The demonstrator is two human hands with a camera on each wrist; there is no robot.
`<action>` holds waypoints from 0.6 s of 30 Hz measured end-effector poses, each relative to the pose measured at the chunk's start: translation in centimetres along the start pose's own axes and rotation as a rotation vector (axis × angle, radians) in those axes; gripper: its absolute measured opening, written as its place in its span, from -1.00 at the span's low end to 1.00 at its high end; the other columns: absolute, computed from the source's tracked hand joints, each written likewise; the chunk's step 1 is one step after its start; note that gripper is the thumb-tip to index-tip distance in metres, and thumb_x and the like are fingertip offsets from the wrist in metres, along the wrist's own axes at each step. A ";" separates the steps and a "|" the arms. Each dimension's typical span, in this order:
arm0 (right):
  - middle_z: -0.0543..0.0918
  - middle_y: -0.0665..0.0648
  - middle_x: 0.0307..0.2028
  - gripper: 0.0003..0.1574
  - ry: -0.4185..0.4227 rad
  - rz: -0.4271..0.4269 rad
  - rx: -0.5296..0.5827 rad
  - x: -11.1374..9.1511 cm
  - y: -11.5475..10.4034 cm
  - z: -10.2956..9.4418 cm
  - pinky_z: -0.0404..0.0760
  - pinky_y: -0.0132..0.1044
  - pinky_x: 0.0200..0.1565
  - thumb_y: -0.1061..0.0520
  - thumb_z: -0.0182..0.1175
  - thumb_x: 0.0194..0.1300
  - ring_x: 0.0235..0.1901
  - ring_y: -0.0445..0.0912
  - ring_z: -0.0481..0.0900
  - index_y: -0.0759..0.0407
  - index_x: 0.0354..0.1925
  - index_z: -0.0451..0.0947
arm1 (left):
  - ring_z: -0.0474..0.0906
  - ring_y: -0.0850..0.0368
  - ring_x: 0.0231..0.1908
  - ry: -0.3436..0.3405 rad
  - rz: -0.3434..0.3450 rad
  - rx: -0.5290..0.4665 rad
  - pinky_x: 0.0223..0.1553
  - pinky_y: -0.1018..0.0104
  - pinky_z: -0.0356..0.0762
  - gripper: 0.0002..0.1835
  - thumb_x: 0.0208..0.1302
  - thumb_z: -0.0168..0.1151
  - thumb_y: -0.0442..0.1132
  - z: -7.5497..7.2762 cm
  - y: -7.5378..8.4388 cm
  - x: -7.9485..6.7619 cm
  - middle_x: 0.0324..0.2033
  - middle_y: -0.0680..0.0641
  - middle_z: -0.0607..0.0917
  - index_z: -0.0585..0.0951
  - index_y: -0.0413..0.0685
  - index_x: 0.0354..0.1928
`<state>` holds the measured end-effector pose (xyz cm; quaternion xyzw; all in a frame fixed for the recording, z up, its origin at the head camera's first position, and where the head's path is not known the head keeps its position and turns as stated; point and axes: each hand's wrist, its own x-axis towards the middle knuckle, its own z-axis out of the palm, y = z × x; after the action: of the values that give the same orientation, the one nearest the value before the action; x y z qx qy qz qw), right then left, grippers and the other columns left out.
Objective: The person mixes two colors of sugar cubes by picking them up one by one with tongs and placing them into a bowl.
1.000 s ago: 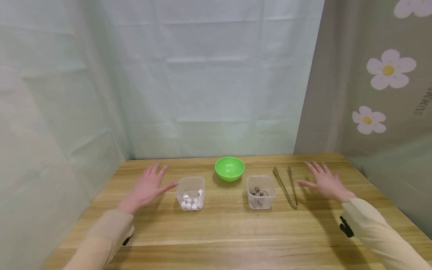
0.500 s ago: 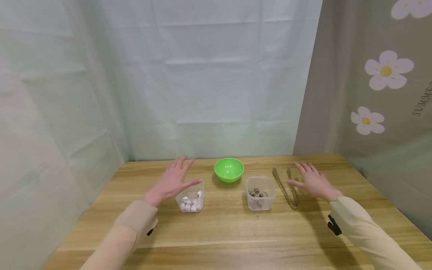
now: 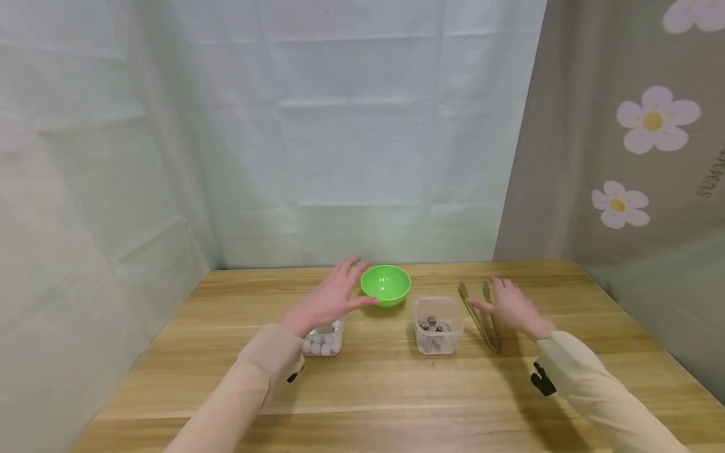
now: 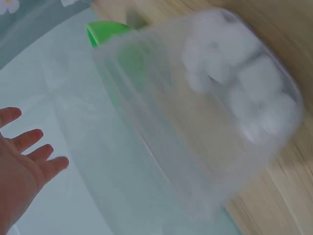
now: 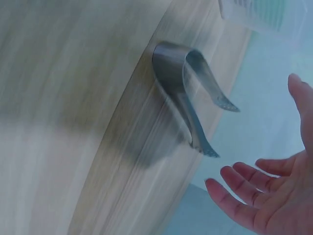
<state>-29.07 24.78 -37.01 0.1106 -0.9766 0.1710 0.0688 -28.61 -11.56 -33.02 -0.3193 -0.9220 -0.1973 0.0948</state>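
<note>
My left hand (image 3: pixel 328 301), fingers spread, reaches in beside the green bowl (image 3: pixel 386 284) and holds nothing; in the head view its thumb overlaps the bowl's edge, and whether they touch I cannot tell. Below that hand stands a clear plastic container (image 4: pixel 186 161) with several white cubes (image 3: pixel 321 344), partly hidden by the wrist. My right hand (image 3: pixel 514 307) hovers over metal tongs (image 5: pixel 178 73), its fingers apart from them in the right wrist view. The tongs lie spread on the table. Between bowl and tongs, a second clear container (image 3: pixel 438 346) holds several dark cubes (image 3: pixel 433 325).
Everything stands on a wooden table (image 3: pixel 396 402). Pale cloth (image 3: pixel 362 126) hangs behind its far edge and on the left. A grey-brown cloth with white flowers (image 3: pixel 652 121) hangs on the right.
My left hand has moved right, from left of the white-cube container to the bowl's side. The right hand has moved left, from beside the tongs to over them.
</note>
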 end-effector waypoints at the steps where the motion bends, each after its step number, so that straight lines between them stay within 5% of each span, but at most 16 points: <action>1: 0.20 0.67 0.03 0.07 -0.004 0.010 0.004 0.0 0.0 0.1 0.25 0.24 -0.04 -0.28 0.07 0.19 0.02 0.45 0.20 0.66 0.14 0.07 | 0.02 -0.09 0.23 0.001 0.012 -0.007 0.05 -0.06 0.22 -0.15 0.10 0.07 0.30 0.1 0.3 0.3 0.26 -0.20 0.11 0.13 -0.01 0.33; 12: 0.20 0.75 -0.05 0.12 -0.124 0.107 0.088 -0.1 -0.2 0.4 0.40 0.10 -0.13 -0.28 0.05 0.21 -0.25 0.31 0.41 0.82 0.01 0.04 | 0.31 0.07 -0.06 0.054 0.112 -0.204 -0.08 0.20 0.35 -0.28 0.08 0.30 0.01 2.2 2.5 2.8 0.00 -0.10 0.35 0.28 -0.16 0.21; 18: 0.13 0.76 0.01 0.13 -0.196 0.167 0.099 -0.1 -0.4 0.7 0.28 0.18 -0.03 -0.26 0.06 0.21 -0.04 0.45 0.28 0.82 0.04 0.00 | 0.30 -0.02 0.04 -0.010 0.096 -0.350 0.01 0.17 0.30 -0.29 0.10 0.27 0.01 3.8 2.9 3.7 0.05 -0.15 0.38 0.28 -0.21 0.21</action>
<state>-28.96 24.15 -37.58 0.0485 -0.9748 0.2127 -0.0470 -29.81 -5.85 -34.46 -0.3758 -0.8577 -0.3484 0.0423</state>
